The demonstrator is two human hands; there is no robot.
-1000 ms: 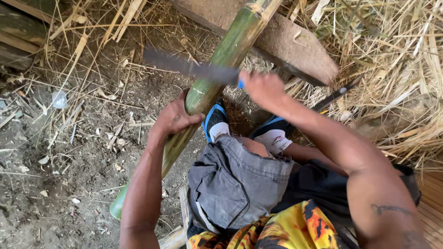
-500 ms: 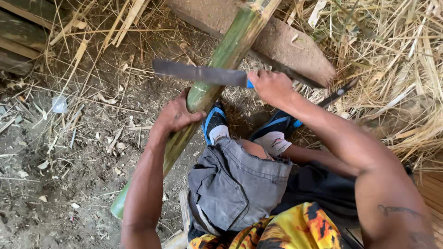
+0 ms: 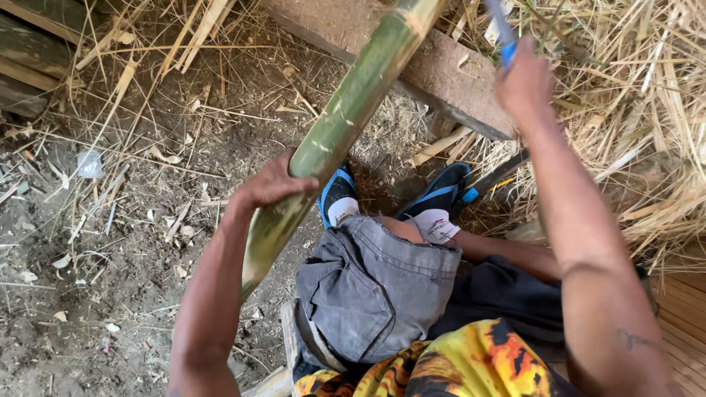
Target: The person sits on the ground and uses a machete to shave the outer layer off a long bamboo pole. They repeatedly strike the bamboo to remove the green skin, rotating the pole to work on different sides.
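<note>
A thick green bamboo pole (image 3: 346,121) slants from the lower left up to the top centre, resting over a wooden beam (image 3: 441,70). My left hand (image 3: 273,184) grips the pole around its middle. My right hand (image 3: 523,82) is raised at the upper right, closed around the blue handle of a long knife (image 3: 501,26). The blade points up and mostly leaves the picture. The knife is clear of the pole. I sit with knees bent, grey shorts and a yellow patterned shirt below.
My feet in blue sandals (image 3: 441,195) rest on the dirt by the pole. Dry straw and bamboo strips (image 3: 647,147) are heaped at the right. Wood chips litter the bare earth (image 3: 110,257) at left. Planks (image 3: 29,51) lie at the top left.
The knife lay across the pole with its blade pointing left; my right hand has now lifted it up and to the right, away from the pole. The left hand keeps its grip.
</note>
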